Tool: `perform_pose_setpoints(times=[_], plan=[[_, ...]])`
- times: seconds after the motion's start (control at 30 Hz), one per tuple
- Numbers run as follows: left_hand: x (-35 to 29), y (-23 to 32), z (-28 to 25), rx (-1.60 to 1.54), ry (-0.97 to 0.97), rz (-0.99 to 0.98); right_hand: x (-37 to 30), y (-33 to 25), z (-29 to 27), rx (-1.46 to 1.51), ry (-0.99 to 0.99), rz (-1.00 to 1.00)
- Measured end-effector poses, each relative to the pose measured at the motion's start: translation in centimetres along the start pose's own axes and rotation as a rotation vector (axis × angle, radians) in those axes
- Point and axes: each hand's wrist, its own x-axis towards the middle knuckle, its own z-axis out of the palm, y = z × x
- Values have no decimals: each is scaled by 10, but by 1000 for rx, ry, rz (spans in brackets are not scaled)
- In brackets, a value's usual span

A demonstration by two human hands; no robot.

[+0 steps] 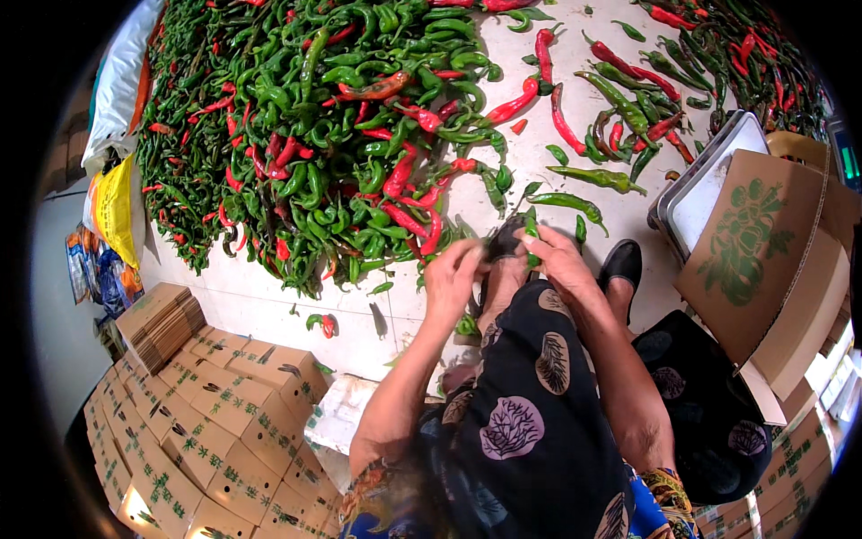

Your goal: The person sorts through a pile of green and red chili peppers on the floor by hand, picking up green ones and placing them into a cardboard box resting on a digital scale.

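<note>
While the two hands worked close together above the person's feet, a small, glossy green chili pepper (532,237) sat upright at the fingertips of the bare right hand (564,262), which gripped it. It lay to the right of the bare left hand (452,277), with a black slip-on shoe (508,237) visible in the gap between them. The left hand's thumb and fingers were drawn together; whether they pinched anything could not be told.

Both bare forearms rose from the lower edge and converged, one on either side of a knee in black cloth trousers with pale round plant motifs (557,422). The right fingers pointed up and leftward; the left hand leaned inward, near the edge of a broad heap of curled green and red chili peppers (314,162). A long, slender green pepper (573,205) lay on the pale tiled floor (355,349) just beyond the right hand.

Green printed characters and dark pepper-shaped pictures marked the stacked tan cardboard cartons (215,431) at lower left. A larger brown cardboard box (763,242) at right bore a leafy green print, and a bright yellow sack (117,208) carried small dark print.
</note>
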Motion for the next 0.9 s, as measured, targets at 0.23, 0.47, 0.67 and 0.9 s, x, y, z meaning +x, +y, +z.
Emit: perform_pose_setpoints(times=[0.23,0.47,0.67,0.9], plan=[[-33,-90,-24,934,239,250,-4,3,3,122,60,140],[-11,-61,-23,-258,-362,-188,-15,-14,13,40,-20,185],[-11,-27,-7,-363,-449,-227,-23,-22,26,-7,-170,148],[-22,-41,10,218,58,215,-16,-12,15,39,62,66]])
